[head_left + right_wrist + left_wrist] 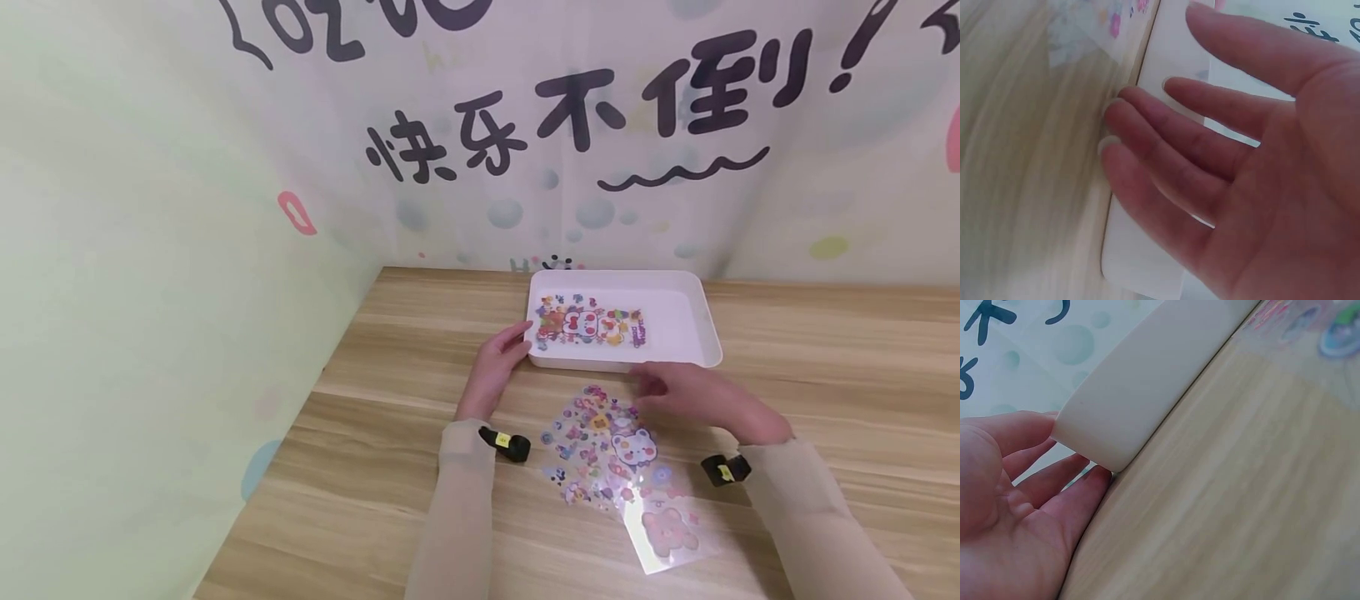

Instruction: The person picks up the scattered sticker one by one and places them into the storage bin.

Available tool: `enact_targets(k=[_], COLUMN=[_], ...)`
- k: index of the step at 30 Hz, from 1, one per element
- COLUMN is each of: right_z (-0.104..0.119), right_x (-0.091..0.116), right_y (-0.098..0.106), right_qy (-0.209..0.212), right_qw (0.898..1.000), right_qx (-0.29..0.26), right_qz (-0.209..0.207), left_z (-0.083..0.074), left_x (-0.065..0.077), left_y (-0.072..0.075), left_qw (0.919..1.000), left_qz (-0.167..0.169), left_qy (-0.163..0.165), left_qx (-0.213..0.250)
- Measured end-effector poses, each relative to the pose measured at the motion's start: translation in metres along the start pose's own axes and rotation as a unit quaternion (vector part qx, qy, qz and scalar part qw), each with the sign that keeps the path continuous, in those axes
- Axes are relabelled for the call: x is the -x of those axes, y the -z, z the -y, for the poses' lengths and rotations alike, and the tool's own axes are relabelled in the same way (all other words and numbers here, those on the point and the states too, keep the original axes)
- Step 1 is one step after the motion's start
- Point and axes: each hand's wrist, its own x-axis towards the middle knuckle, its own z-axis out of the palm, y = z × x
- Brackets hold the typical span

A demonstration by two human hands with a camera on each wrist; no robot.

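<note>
A white plastic tray [678, 312] stands at the back of the wooden table, with a sticker sheet [581, 323] of cartoon animals lying in its left part. My left hand [498, 362] touches the tray's left end near the front corner. Its fingers [1063, 478] reach fairly straight to the outer wall in the left wrist view. My right hand [693, 396] is by the tray's front side, fingers [1166, 128] loosely bent and nothing held in the right wrist view. Clear sticker sheets [600, 446], overlapping and printed with bears and small motifs, lie in front of the tray between my forearms.
Behind the tray rises a wall cloth [510, 208] with large black characters and bubble prints. A pale green cloth [150, 292] borders the table's left side. The wooden tabletop [360, 433] extends to both sides of my arms.
</note>
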Motion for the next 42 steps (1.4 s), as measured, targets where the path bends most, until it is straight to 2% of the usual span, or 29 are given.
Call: enact_targets(k=[10, 19, 29, 42], right_z=[0.002, 0.003, 0.009, 0.005], right_x=[-0.001, -0.006, -0.007, -0.008], right_y=[-0.004, -0.010, -0.017, -0.017], right_qy=[0.009, -0.005, -0.026, -0.027], right_qw=[1.000, 0.999, 0.997, 0.998], right_qx=[0.015, 0.023, 0.070, 0.046], right_qz=[0.020, 0.023, 0.022, 0.015], left_z=[0.001, 0.001, 0.001, 0.002], left_x=[0.000, 0.000, 0.000, -0.001], left_y=[0.000, 0.001, 0.001, 0.000], left_qw=[0.9999, 0.9998, 0.9997, 0.9999], left_qz=[0.001, 0.000, 0.000, 0.001], left_qy=[-0.001, -0.003, 0.000, 0.000], left_qx=[-0.016, -0.017, -0.022, -0.014])
